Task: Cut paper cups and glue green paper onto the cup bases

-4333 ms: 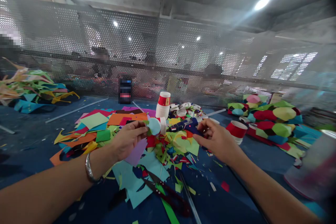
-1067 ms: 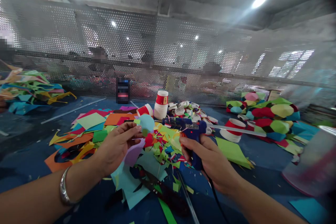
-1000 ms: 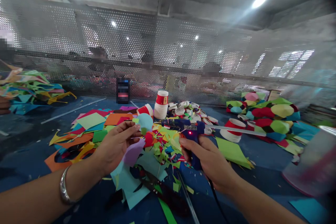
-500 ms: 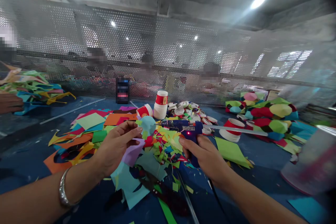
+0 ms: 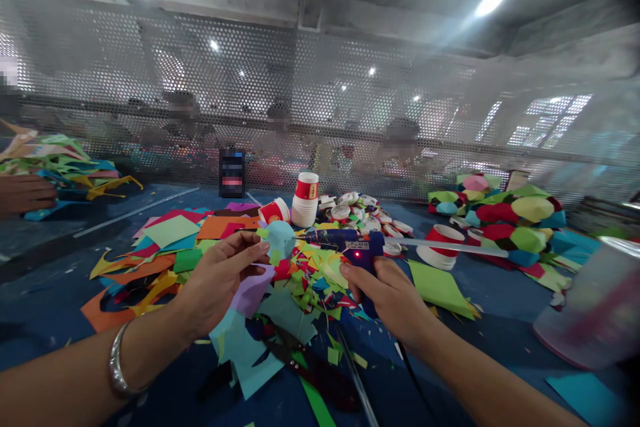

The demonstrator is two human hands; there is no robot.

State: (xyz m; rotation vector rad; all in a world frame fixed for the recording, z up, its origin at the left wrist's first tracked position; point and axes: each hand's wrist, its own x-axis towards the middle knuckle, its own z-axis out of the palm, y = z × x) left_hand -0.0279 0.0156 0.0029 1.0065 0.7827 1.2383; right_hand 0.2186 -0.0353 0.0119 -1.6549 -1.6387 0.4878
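Between the thumb and fingers of my left hand [image 5: 220,280] is a light-blue paper disc [image 5: 280,240] with small green paper tabs at its edge. My right hand [image 5: 395,290] is wrapped round the handle of a blue hot glue gun [image 5: 357,245], whose small light glows red. A long clear glue stick [image 5: 450,247] sticks out of the gun's back. The nozzle points left and meets or nearly meets the disc's right edge; whether they touch I cannot tell. Below my hands lie dark-handled scissors [image 5: 300,360] and another clear glue stick [image 5: 357,373].
Coloured paper sheets [image 5: 175,230] and scraps cover the table's middle. Behind stand stacked red-and-white paper cups [image 5: 305,203] and a phone-like screen [image 5: 232,173]. Finished-looking paper pieces [image 5: 515,213] lie right, near a translucent tub [image 5: 580,307]. Another person's hand [image 5: 25,195] is at far left.
Both hands keep nearly the same place, still holding the disc and the glue gun. The whole view has shifted slightly, and the disc appears turned a little more toward me.
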